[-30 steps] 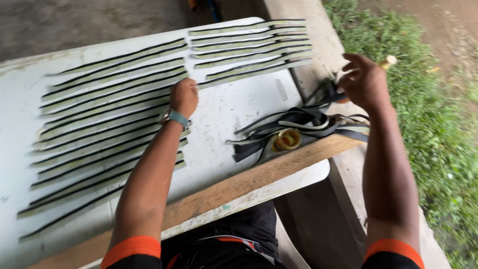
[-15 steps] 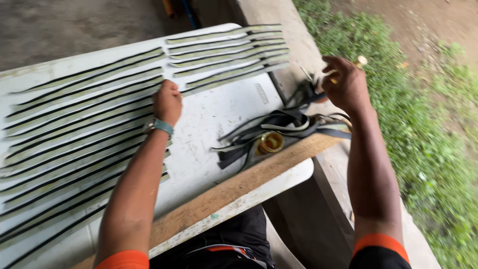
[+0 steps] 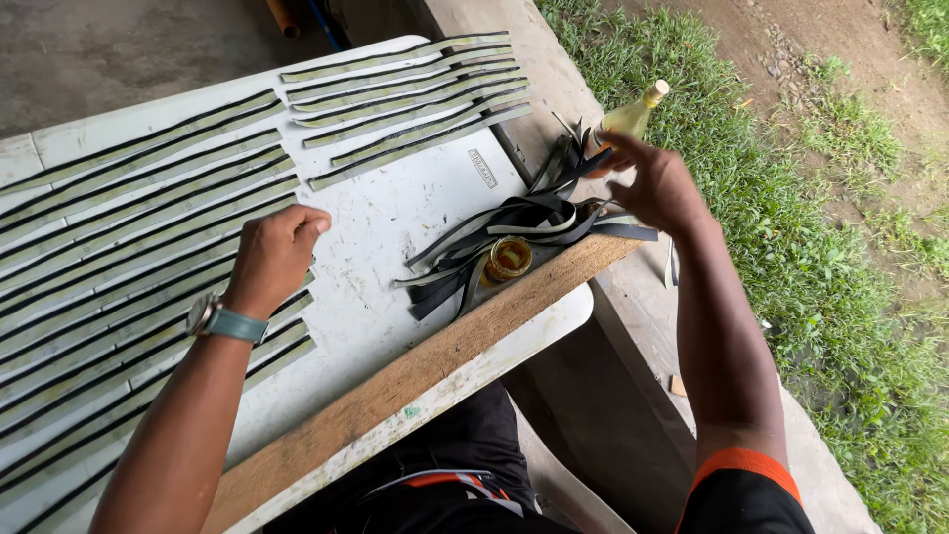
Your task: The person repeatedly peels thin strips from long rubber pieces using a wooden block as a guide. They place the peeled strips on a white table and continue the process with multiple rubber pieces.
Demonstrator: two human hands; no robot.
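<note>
My left hand (image 3: 272,255), with a teal watch on the wrist, rests with curled fingers on long green-and-black strips (image 3: 129,247) laid in rows on the white table (image 3: 395,213). It holds nothing that I can see. My right hand (image 3: 657,186) is raised over the table's right end and grips the lower part of a tilted bottle of yellow liquid (image 3: 633,111). Just left of that hand lies a tangled pile of black strips (image 3: 524,216) with a small round amber jar (image 3: 509,259) in it.
A second group of strips (image 3: 405,89) lies at the table's far side. A wooden plank (image 3: 425,366) runs along the near edge. A concrete ledge (image 3: 494,25) and grass (image 3: 820,247) are on the right. My dark-clothed lap is below.
My right hand has lowered slightly, so more of the bottle shows above it. My left hand stays on the rows of strips, and the view has shifted a little.
</note>
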